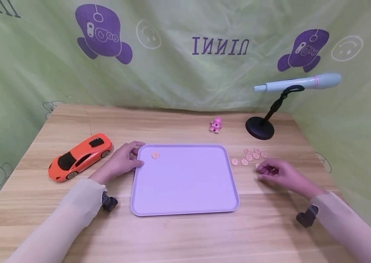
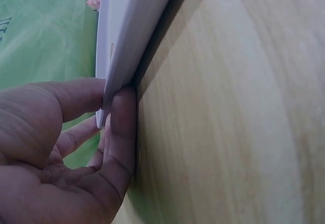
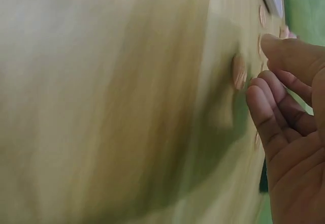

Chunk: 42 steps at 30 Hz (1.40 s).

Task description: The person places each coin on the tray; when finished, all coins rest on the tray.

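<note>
A lilac tray [image 1: 185, 179] lies on the table, with one copper-coloured coin [image 1: 155, 155] near its far left corner. My left hand [image 1: 123, 160] grips the tray's left edge near that corner; in the left wrist view the thumb [image 2: 84, 97] is on the rim and a finger [image 2: 123, 115] is tucked beneath. Right of the tray, my right hand [image 1: 279, 173] hovers low with fingers bent and apart from the thumb, nothing between them. A single coin [image 3: 239, 72] lies on the wood just by its fingertips. Several more coins [image 1: 249, 157] are scattered beyond that hand.
An orange toy car [image 1: 80, 157] stands left of my left hand. Behind the tray sits a small pink figurine [image 1: 216, 125]. At the back right a light blue microphone [image 1: 294, 84] rests on a black stand [image 1: 259, 128]. A green patterned cloth [image 1: 172, 80] hangs behind the table.
</note>
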### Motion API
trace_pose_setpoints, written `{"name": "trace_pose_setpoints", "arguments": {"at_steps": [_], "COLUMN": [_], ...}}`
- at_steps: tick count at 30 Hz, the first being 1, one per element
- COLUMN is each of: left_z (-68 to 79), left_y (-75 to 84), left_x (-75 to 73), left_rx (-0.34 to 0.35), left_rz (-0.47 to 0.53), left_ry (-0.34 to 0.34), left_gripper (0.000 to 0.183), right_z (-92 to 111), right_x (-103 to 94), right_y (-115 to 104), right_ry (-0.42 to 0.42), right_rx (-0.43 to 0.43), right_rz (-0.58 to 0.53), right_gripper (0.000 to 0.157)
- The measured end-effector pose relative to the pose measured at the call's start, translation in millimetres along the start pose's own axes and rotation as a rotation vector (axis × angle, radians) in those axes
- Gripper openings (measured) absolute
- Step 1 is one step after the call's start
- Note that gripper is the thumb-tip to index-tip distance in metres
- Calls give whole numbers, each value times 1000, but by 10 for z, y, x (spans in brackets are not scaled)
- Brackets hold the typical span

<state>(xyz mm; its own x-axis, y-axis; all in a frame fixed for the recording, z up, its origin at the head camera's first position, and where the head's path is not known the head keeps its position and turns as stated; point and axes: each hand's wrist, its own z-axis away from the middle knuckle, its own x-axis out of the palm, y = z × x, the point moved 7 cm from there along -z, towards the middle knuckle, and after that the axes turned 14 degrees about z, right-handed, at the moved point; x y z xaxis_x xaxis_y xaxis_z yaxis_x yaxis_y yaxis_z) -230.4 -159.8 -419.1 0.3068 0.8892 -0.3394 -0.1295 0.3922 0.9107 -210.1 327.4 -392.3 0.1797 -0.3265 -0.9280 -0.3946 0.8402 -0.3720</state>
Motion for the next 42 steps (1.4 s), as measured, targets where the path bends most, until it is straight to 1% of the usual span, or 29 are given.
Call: {"name": "trace_pose_setpoints", "arguments": {"at_steps": [4, 6, 12, 15, 21, 26, 29, 33, 36, 39, 42], "left_z": [10, 13, 5, 0, 0, 6, 9, -2, -15, -21, -24], "left_y": [-28, -33, -48, -52, -60, -60, -37, -8, -6, -6, -11], "left_x": [5, 8, 16, 18, 20, 18, 7, 1, 10, 15, 13], "left_rx": [1, -1, -11, -8, -3, 3, 9, 12, 6, 3, 6], "left_rz": [-1, -4, -9, -8, -2, 13, 7, -7, -2, 6, 11], "left_ry": [7, 8, 10, 10, 11, 12, 9, 4, -2, -7, -9], "left_gripper": [64, 64, 65, 64, 64, 64, 64, 65, 65, 65, 64], "right_z": [95, 113, 111, 100, 84, 68, 36, -20, -74, -184, -340], "right_x": [36, 61, 102, 111, 129, 112, 109, 103, 37, -70, -132], "right_y": [120, 141, 122, 121, 130, 102, 83, 20, -69, -174, -276], "right_ry": [-16, -22, -9, -18, -63, -67, -77, -104, -96, -63, -57], "right_rx": [38, 40, 1, 14, 57, 54, 40, 2, -22, -20, -1], "right_rz": [0, -8, 3, 11, -7, -5, -2, -23, -30, -38, -70], "right_gripper": [23, 23, 22, 21, 22, 15, 11, 11, 10, 9, 8]}}
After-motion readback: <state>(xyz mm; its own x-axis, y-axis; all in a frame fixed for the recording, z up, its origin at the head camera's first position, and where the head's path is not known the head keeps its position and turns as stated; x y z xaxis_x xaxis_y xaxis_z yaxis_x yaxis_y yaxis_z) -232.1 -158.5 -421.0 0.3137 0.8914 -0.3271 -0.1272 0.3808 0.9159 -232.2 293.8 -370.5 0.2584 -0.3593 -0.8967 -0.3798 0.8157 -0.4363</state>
